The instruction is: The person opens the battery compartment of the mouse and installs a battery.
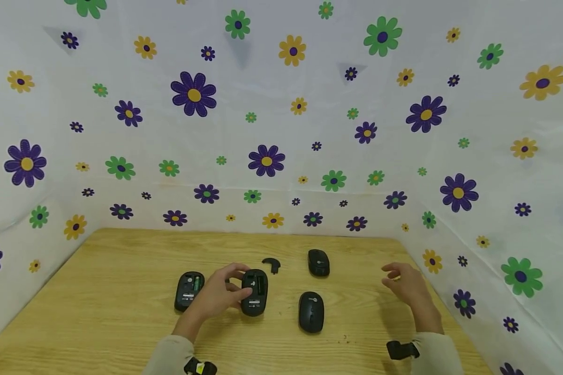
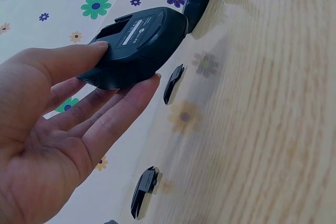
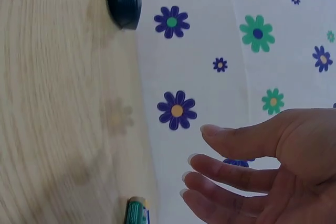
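Observation:
My left hand (image 1: 221,294) holds a black computer mouse (image 1: 254,304) just above the table, thumb on its underside and fingers beneath. The underside faces up, its battery slot uncovered and dark. A second mouse (image 1: 186,299) lies upside down left of that hand, with a green battery (image 1: 196,284) in its slot. Beyond the held mouse lies a black curved battery cover (image 1: 273,264); the left wrist view shows two such covers, one nearer (image 2: 144,192) and one farther (image 2: 173,84). My right hand (image 1: 405,284) hovers over the table's right side, fingers loosely bent, holding nothing.
Two black mice lie right side up, one at the back (image 1: 318,263) and one nearer (image 1: 311,312). A green battery (image 3: 136,212) shows low in the right wrist view. Flower-printed white sheeting (image 1: 272,125) walls the wooden table (image 1: 98,307) at back and sides.

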Motion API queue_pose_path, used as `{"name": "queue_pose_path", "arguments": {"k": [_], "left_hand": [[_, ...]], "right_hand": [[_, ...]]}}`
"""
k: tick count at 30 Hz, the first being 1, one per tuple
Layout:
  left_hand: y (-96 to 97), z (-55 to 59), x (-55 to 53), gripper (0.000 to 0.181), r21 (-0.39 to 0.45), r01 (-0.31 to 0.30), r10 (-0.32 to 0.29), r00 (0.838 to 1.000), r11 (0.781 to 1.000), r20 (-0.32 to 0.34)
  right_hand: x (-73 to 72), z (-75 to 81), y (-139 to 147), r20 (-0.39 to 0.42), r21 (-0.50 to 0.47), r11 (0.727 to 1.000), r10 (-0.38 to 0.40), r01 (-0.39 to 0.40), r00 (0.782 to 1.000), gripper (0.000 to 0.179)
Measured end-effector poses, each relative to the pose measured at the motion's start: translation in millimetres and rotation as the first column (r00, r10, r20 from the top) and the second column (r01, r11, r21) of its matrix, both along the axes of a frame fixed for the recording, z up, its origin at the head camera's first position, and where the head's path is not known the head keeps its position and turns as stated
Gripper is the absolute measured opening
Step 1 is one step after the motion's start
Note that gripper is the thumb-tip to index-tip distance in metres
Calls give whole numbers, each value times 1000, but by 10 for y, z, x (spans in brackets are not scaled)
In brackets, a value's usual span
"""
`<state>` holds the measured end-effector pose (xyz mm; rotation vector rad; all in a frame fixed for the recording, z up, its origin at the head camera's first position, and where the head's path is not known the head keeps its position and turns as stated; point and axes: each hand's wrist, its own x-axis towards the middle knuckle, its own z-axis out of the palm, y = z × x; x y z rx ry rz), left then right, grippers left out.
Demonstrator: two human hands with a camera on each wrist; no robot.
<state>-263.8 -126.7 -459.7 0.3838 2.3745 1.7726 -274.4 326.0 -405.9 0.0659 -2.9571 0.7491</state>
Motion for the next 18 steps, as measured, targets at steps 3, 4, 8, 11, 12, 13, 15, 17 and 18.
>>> {"name": "queue_pose_path", "arguments": {"k": [3, 4, 8, 11, 12, 13, 15, 17, 18], "left_hand": [[-6, 0, -2, 49, 0, 4, -4, 1000, 1000, 0], [-9, 1, -1, 49, 0, 4, -4, 1000, 1000, -2], [-18, -6, 3, 48, -2, -4, 4, 1000, 1000, -3], [-27, -22, 6, 49, 1, -5, 5, 1000, 1000, 3], [-30, -24, 7, 49, 3, -5, 5, 1000, 1000, 4], [-32, -27, 7, 49, 5, -4, 4, 1000, 1000, 5], [-37, -34, 6, 50, 6, -1, 1, 1000, 1000, 1], [-43, -35, 8, 49, 11, 0, 0, 1000, 1000, 0], [-45, -34, 10, 50, 11, 2, -2, 1000, 1000, -2]], "right_hand": [[-24, -36, 76, -7, 41, 999, -8, 9, 1000, 32], [-32, -48, 97, -6, 51, 999, -10, 11, 1000, 31], [-57, -112, 162, 15, 77, 997, -25, 24, 1000, 29], [-67, -163, 194, 33, 95, 995, -45, 42, 998, 29], [-70, -175, 201, 34, 100, 994, -50, 46, 998, 29], [-73, -187, 208, 34, 103, 993, -52, 49, 998, 29], [-80, -210, 222, 31, 111, 993, -51, 47, 998, 29], [-86, -231, 237, 35, 113, 993, -50, 46, 998, 29], [-92, -240, 242, 40, 111, 993, -53, 48, 998, 29]]}}
